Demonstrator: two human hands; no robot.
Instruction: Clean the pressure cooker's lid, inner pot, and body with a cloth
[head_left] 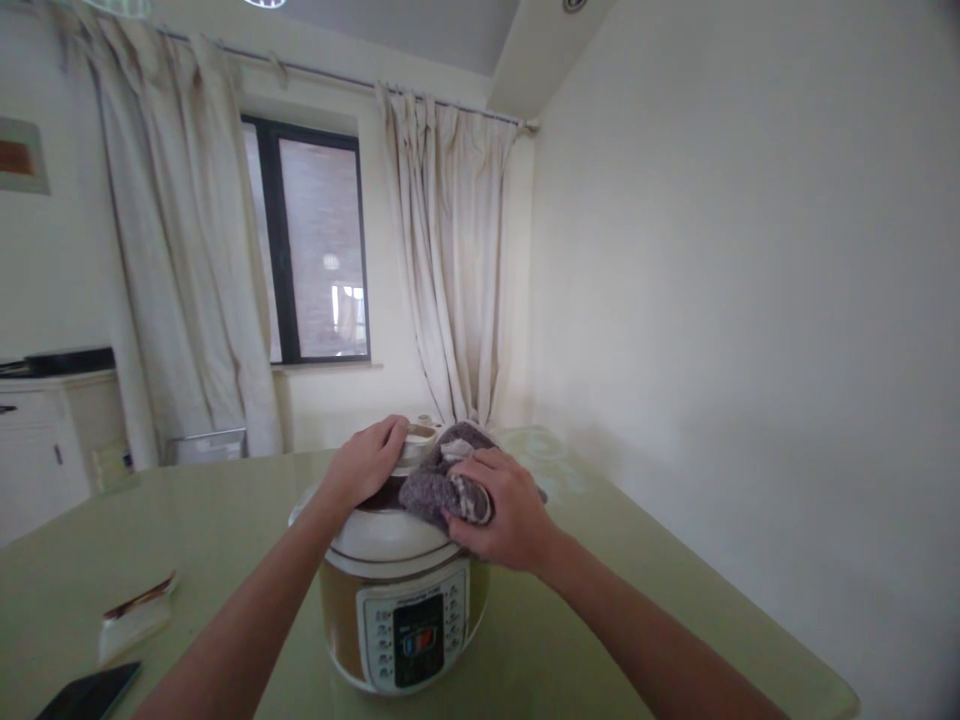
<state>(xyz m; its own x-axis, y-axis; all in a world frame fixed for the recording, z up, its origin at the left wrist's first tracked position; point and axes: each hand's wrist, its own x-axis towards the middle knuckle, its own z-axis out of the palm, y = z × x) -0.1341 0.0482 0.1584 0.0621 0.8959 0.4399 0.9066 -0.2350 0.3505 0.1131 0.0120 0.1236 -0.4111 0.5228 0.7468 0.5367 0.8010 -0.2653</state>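
An electric pressure cooker (349,605) with a white lid (386,535) and a front control panel stands upright on the table. My left hand (367,462) is closed over the left side of the raised lid handle (416,448). Bunched in my right hand (510,510) is a grey cloth (439,490), pressed against the right side of the lid and handle. The cloth hides that part of the lid, and the fingertips of my left hand are partly out of sight.
The pale green table (247,510) runs to the wall on the right. At its left lie a small packet (139,620) and a dark phone-like object (90,692). Behind are curtains (457,250), a window (322,250) and a white cabinet (45,430).
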